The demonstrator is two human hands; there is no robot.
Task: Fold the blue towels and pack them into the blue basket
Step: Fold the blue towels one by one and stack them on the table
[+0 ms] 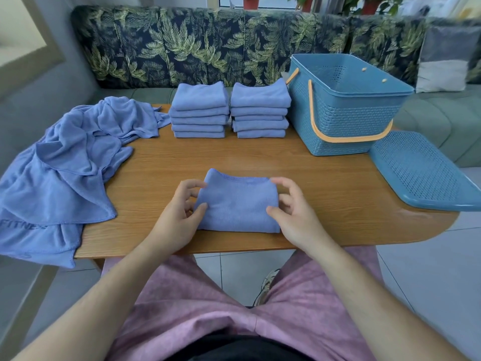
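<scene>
Folded blue towel (236,204) was held flat on the wooden table (299,165), its side edges pinched by the left hand (179,214) and right hand (294,209). Folded stacks (199,110) and the blue basket (338,121) were seen beyond the grip, with loose towels (65,165) to its left.

Unfolded towels (65,162) run off left edge; print (22,225) on one reads FITNES, rest lost in fold. My left hand (179,217) covers left edge of folded towel (238,204), my right hand (294,212) its right edge; whether fingers pinch cloth, cannot tell. Basket (346,121) floor hidden behind near wall. Lid (421,173) cut by right edge. Plant pots (251,2) cropped at top. Shoe (268,285) half hidden behind my leg. Cushion (445,61) blurred.
</scene>
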